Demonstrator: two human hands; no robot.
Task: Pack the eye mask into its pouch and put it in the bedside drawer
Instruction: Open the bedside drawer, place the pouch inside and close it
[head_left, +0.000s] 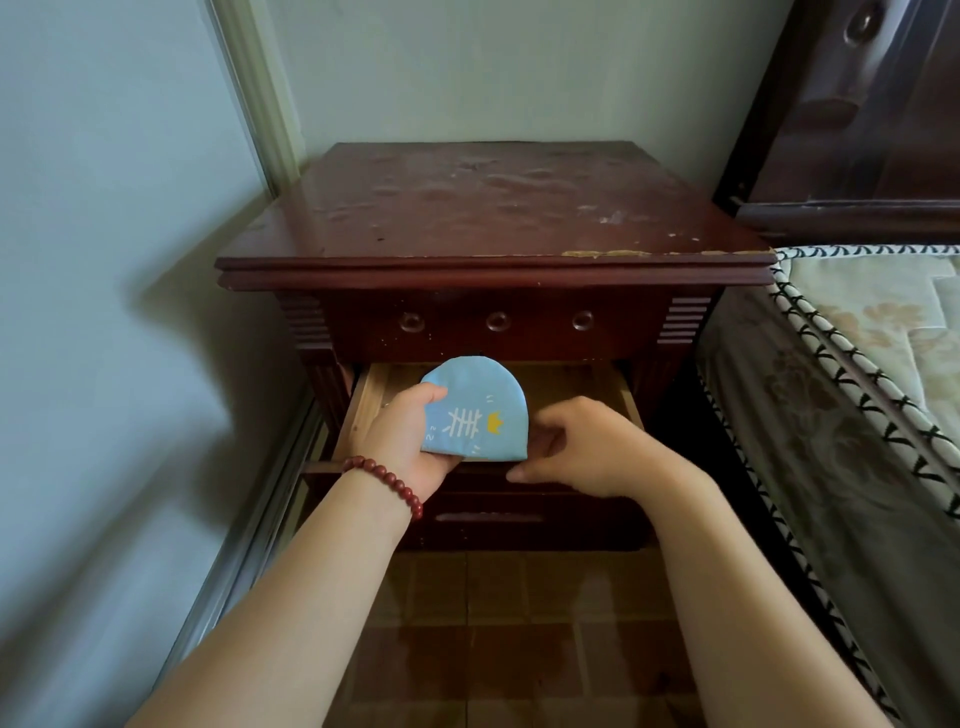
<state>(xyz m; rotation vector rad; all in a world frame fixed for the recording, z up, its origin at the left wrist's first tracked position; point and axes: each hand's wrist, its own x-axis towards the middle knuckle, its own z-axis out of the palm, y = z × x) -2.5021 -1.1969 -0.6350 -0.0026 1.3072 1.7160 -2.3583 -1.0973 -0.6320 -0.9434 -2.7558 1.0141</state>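
Above the fingers (423, 395) of the left hand (410, 436) and the fingers (530, 472) of the right hand (592, 447): closed upper drawer front (535, 325) with three round ring pulls, then dark red-brown nightstand top (493, 208), varnish scuffed, chipped pale along the front edge. Just below the fingers: lower drawer front (571, 514) with a slot handle; nearer the camera, brown tiled floor (493, 623). Left of the left fingers, pale green wall (104, 260); behind them on the wrist, red bead bracelet (387, 480); right of the right fingers, floral quilted mattress (857, 415) with chevron piping, dark wooden headboard (857, 104) above it.
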